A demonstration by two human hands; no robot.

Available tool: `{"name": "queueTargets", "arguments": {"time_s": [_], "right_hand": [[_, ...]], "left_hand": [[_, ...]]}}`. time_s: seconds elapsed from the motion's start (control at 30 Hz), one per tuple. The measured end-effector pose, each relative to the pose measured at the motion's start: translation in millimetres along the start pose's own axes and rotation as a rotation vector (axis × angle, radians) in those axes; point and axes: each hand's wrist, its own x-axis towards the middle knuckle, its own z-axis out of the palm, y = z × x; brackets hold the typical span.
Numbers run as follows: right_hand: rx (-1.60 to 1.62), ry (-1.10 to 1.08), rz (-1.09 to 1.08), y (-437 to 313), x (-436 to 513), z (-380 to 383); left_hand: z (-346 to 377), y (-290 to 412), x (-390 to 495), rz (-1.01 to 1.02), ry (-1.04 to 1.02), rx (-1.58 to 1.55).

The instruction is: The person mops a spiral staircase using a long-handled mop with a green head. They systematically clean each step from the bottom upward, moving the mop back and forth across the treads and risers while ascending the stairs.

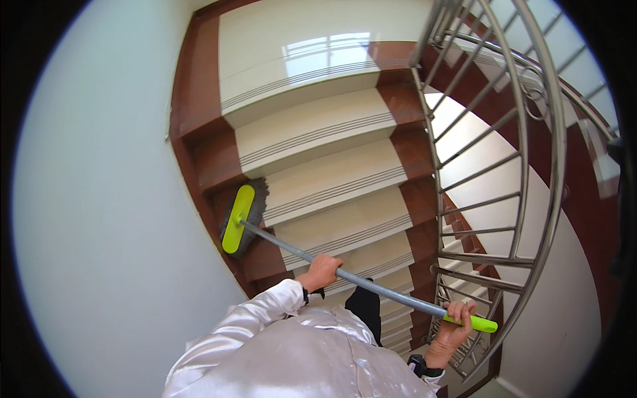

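Note:
A push broom with a lime-green head (239, 219) and dark grey bristles (255, 219) rests at the wall-side end of a stair tread, over its red-brown border. From the head, a grey pole (393, 293) slants down to the right across my body. My left hand (321, 272) is wrapped around the pole's middle. At the upper end, my right hand (459, 321) grips the pole by its lime-green end grip (482, 325), close to the railing. Whether the bristles press on the tread or the riser, I cannot tell.
Cream stair treads (323, 181) with grooved edges climb ahead to a landing (323, 25). A white wall (99, 199) borders the left side. The stainless steel railing (552, 149) curves along the right, with the open stairwell beyond. More steps lie below, behind my dark-clad leg (364, 308).

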Motion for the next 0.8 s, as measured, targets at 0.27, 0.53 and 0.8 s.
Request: {"name": "queueTargets", "arguments": {"time_s": [0.27,0.53,0.8], "right_hand": [[-0.001,0.206,-0.197,-47.8,-8.2,-0.2],[-0.192,0.426,-0.643,-141.9,-69.5,-48.7],[-0.311,0.494,-0.929,-141.2,-29.3,-53.3]], "left_hand": [[-6.6,60.0,43.9,0.083,-0.309,0.067],[33.9,191.9,125.5,0.512,-0.563,0.041],[76.3,270.6,241.9,0.818,0.049,0.106]]}}
